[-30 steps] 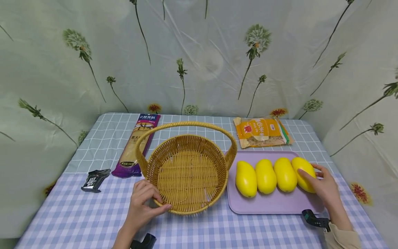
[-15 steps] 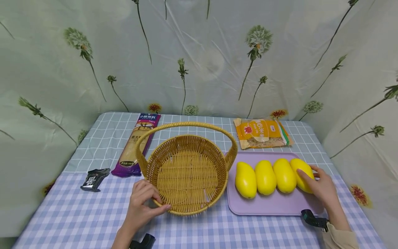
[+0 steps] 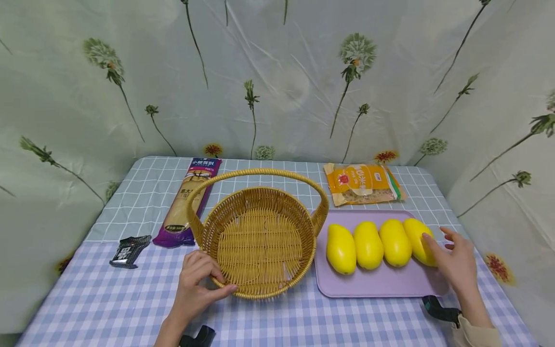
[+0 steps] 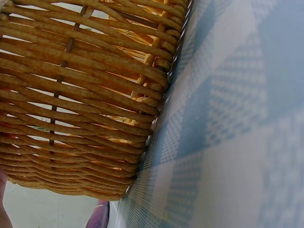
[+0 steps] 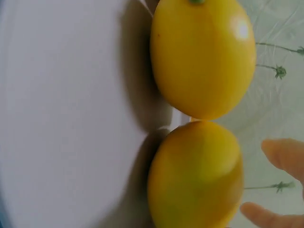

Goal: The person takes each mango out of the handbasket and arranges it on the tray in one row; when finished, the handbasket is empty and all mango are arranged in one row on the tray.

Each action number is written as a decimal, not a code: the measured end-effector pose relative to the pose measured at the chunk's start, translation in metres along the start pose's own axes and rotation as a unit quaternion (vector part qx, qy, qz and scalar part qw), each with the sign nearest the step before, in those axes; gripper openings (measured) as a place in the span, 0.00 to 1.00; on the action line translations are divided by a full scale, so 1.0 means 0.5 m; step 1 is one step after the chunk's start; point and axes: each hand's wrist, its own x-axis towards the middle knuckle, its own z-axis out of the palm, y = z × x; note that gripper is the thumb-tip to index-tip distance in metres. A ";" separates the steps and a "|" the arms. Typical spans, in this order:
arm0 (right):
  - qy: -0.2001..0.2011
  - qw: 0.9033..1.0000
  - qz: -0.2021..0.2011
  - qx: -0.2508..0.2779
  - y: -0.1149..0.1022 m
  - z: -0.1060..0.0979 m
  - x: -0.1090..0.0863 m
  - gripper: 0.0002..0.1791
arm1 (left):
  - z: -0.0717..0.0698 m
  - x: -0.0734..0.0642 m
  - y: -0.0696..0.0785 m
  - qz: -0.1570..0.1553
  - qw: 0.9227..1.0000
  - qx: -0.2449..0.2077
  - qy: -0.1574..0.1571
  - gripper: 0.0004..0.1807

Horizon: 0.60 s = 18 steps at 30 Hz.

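An empty woven basket [image 3: 260, 250] with a tall arched handle stands mid-table. My left hand [image 3: 197, 284] grips its near left rim, thumb outside the front edge and fingers over the side; the left wrist view shows the basket's wall [image 4: 71, 109] up close. To the right, several yellow mangoes [image 3: 368, 246] lie in a row on a lilac tray [image 3: 360, 286]. Beside the rightmost mango [image 3: 418, 241] is my right hand [image 3: 457, 260], its fingers spread and apart from the fruit, the thumb close to it. Two mangoes [image 5: 202, 57] and fingertips [image 5: 285, 154] appear in the right wrist view.
A purple pasta packet [image 3: 186, 202] lies behind the basket's left side. An orange grain packet [image 3: 364, 184] is behind the tray. At the left sits a small black wrapped packet [image 3: 130, 251]. A checked cloth [image 3: 108, 299] covers the table, and a floral curtain [image 3: 277, 72] hangs behind.
My right hand held the rightmost mango on the tray; its fingers have now loosened and moved off to the right. The left hand and basket stay in place.
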 end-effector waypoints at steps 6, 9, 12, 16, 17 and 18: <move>0.083 0.994 -0.069 0.003 0.015 0.011 0.003 0.34 | -0.001 -0.001 -0.002 -0.007 1.000 -0.003 0.000 0.20; 0.110 0.986 -0.117 0.035 -0.053 -0.004 -0.034 0.27 | -0.001 -0.001 -0.003 -0.010 1.000 -0.004 -0.001 0.20; 0.130 0.974 -0.175 0.063 -0.110 -0.006 -0.066 0.22 | -0.001 -0.002 -0.003 -0.012 1.000 -0.004 -0.002 0.20; 0.130 0.959 -0.238 0.084 -0.149 0.011 -0.088 0.21 | 0.000 -0.001 -0.001 -0.014 1.000 -0.004 -0.002 0.20; 0.126 0.955 -0.254 0.088 -0.155 0.017 -0.091 0.21 | 0.000 -0.001 -0.001 -0.015 1.000 -0.004 -0.003 0.20; 0.119 0.950 -0.272 0.091 -0.163 0.022 -0.095 0.20 | -0.001 -0.002 -0.002 -0.015 1.000 -0.004 -0.003 0.20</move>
